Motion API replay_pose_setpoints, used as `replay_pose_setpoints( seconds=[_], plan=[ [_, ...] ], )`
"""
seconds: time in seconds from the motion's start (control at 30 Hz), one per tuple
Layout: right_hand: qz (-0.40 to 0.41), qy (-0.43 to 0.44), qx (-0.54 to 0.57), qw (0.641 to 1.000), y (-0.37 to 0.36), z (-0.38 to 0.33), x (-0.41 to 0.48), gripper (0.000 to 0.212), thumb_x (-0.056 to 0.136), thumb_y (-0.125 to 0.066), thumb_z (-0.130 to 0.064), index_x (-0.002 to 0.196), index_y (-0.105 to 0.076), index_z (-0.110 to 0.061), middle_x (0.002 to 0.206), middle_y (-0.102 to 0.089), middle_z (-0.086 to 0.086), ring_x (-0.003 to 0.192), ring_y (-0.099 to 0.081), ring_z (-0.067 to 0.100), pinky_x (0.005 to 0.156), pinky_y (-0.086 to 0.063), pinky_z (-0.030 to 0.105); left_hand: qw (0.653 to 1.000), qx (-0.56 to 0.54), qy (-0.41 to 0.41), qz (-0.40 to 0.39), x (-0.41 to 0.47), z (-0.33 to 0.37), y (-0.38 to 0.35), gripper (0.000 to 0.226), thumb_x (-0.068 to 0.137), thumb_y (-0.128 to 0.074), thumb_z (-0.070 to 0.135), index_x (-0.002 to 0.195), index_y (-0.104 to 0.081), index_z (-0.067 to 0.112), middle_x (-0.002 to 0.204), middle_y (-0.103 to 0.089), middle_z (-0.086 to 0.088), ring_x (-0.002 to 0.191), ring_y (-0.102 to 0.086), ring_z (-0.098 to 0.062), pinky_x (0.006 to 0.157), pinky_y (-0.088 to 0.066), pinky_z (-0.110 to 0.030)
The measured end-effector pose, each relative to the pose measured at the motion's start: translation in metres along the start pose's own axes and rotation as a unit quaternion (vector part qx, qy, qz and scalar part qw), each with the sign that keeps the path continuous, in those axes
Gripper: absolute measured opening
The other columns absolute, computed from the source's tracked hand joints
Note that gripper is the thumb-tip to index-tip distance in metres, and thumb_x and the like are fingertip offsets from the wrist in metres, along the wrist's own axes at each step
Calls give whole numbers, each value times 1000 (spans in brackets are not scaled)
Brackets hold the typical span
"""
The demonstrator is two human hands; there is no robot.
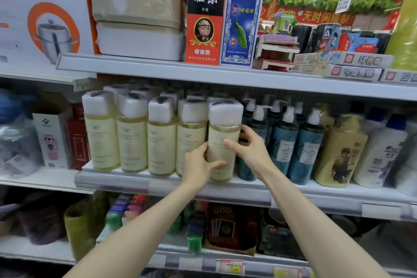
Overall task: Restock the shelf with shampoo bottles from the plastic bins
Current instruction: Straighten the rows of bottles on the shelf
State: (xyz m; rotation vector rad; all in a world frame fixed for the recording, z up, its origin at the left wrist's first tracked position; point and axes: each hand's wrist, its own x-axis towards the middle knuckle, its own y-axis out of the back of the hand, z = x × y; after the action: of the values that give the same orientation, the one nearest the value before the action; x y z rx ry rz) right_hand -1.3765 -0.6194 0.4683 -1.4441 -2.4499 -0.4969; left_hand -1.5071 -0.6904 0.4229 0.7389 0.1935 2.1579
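We face a grey metal shop shelf (144,181) under a ceiling of green leaves. On it we stand a pale yellow shampoo bottle (222,142) with a white wrapped cap, at the front edge, ending a row of matching bottles (132,135), beside blue pump bottles (284,142). Our left hand (198,165) and right hand (250,149) both grip it.

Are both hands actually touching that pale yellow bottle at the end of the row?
Touching. The head view shows the left hand wrapped around the pale yellow bottle low on its left side, and the right hand pressing its right side.
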Motion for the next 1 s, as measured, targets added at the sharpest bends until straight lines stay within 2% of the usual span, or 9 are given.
replay_pose_setpoints(
  seconds=[0.2, 0.3, 0.43, 0.7, 0.8, 0.87, 0.93, 1.0],
  plan=[
    [5, 6, -5, 1000, -4, 13, 4, 67, 78, -79, -19, 138, -48, -15, 123, -63, -2, 109, -61, 11, 83, -54, 23, 995, 97, 1, 25, 2, -6, -7, 44, 68, -83, 39, 100, -67, 13, 90, -71, 1, 83, -63, -14, 76, -54, -35],
    [7, 2, 4, 1000, -7, 15, 4, 61, 79, -77, -16, 134, -50, -18, 115, -63, -8, 104, -60, 6, 75, -53, 17, 994, 104, -1, 35, 1, -8, -8, 47, 68, -83, 40, 101, -65, 12, 88, -69, 0, 82, -62, -16, 76, -54, -37],
    [16, -6, 20, 1000, -11, 18, 4, 43, 83, -73, -12, 117, -51, -25, 102, -61, -16, 93, -60, -2, 67, -51, 10, 994, 100, -4, 41, 1, -9, -6, 53, 69, -83, 38, 108, -62, 9, 91, -69, -4, 86, -62, -21, 79, -53, -39],
    [19, -18, 31, 999, -14, 19, 4, 41, 87, -68, -10, 117, -45, -27, 102, -57, -20, 87, -57, -10, 65, -49, 8, 995, 83, -13, 47, 1, -12, -5, 55, 68, -84, 36, 111, -62, 9, 94, -71, -6, 89, -65, -22, 81, -53, -41],
    [14, -25, 31, 999, -16, 19, 1, 38, 90, -64, -15, 120, -47, -30, 117, -61, -10, 99, -58, -4, 81, -53, 18, 996, 72, -10, 46, -2, -12, -3, 54, 69, -83, 37, 112, -63, 11, 95, -71, -5, 89, -66, -21, 83, -54, -41],
    [13, -35, 31, 999, -17, 19, -2, 42, 92, -63, -18, 129, -47, -30, 129, -60, -1, 113, -58, 8, 96, -52, 35, 996, 67, -12, 49, -4, -12, -3, 53, 70, -82, 37, 113, -63, 12, 94, -71, -4, 86, -66, -20, 82, -54, -40],
    [23, -39, 22, 999, -17, 18, -6, 50, 92, -63, -19, 137, -44, -24, 130, -59, 0, 118, -56, 14, 100, -49, 44, 997, 64, -11, 45, -4, -12, -3, 54, 71, -82, 35, 115, -63, 11, 94, -71, -5, 86, -66, -20, 83, -54, -40],
    [37, -36, 0, 999, -17, 17, -8, 52, 91, -64, -20, 139, -43, -22, 126, -60, -3, 115, -56, 11, 100, -49, 44, 998, 58, -12, 36, -5, -10, -3, 51, 73, -81, 33, 115, -64, 10, 93, -71, -6, 85, -65, -21, 83, -54, -41]
  ],
)
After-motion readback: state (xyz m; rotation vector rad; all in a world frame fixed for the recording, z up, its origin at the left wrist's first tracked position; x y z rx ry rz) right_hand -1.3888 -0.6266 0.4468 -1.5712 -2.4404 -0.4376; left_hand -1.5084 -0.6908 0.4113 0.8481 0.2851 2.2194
